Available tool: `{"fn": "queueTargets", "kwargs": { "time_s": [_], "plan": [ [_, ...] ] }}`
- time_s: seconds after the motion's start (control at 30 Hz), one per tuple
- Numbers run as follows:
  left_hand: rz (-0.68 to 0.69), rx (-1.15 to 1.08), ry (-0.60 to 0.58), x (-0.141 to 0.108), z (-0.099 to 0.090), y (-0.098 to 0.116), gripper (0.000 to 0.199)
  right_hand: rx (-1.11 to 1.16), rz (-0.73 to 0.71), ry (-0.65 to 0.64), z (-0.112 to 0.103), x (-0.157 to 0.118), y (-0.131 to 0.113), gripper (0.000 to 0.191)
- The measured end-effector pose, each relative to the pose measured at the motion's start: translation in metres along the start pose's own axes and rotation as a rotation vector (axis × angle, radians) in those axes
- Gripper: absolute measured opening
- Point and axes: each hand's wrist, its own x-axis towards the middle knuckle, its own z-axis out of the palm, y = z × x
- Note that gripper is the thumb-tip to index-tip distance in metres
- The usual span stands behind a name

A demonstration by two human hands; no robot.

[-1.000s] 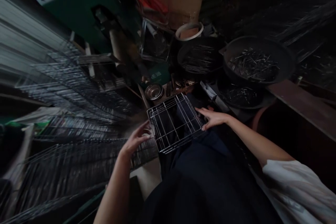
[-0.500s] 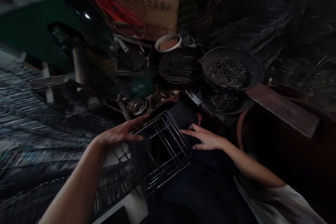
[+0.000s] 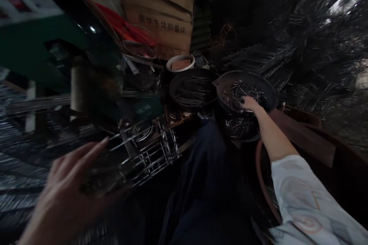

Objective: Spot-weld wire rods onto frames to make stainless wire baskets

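My left hand (image 3: 73, 178), blurred, is at the lower left with its fingers along one end of a wire rack (image 3: 156, 157). The rack is a small frame of thin shiny bars, held tilted left of my knee; the thumb side of the grip is dark. My right hand (image 3: 249, 103) reaches into a round dark pan (image 3: 270, 92), its fingers drawn together at a heap of short metal wire pieces (image 3: 240, 89). What lies between those fingertips is too small to make out.
Another pan (image 3: 174, 90) with longer wires stands to the left, and a lower one holds more wire pieces (image 3: 240, 128). Further back are a white bowl (image 3: 169, 65) and a cardboard box (image 3: 161, 40). A green machine (image 3: 25, 42) stands at left, a brown board (image 3: 310, 138) at right.
My right hand has left the rack and moved forward and right into the pan. The rack has shifted left and tilted with my left hand, which came lower and closer.
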Motion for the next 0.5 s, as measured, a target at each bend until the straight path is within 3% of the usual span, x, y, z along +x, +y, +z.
{"fn": "queueTargets", "kwargs": {
  "time_s": [0.07,0.23,0.33,0.5],
  "plan": [
    [-0.005,0.075,0.04,-0.003,0.031,0.0,0.094,0.0,0.0,-0.116,0.009,0.016,0.007,0.027],
    [0.029,0.052,-0.127,-0.019,0.094,-0.018,0.104,0.036,-0.012,-0.216,0.031,0.025,0.025,0.024],
    [0.03,0.06,-0.132,-0.021,0.107,-0.026,0.107,0.101,0.003,-0.138,0.031,0.024,0.038,0.024],
    [0.044,0.05,-0.141,-0.012,0.108,-0.033,0.107,0.252,0.116,0.0,0.021,0.021,0.053,0.038]
  ]
}}
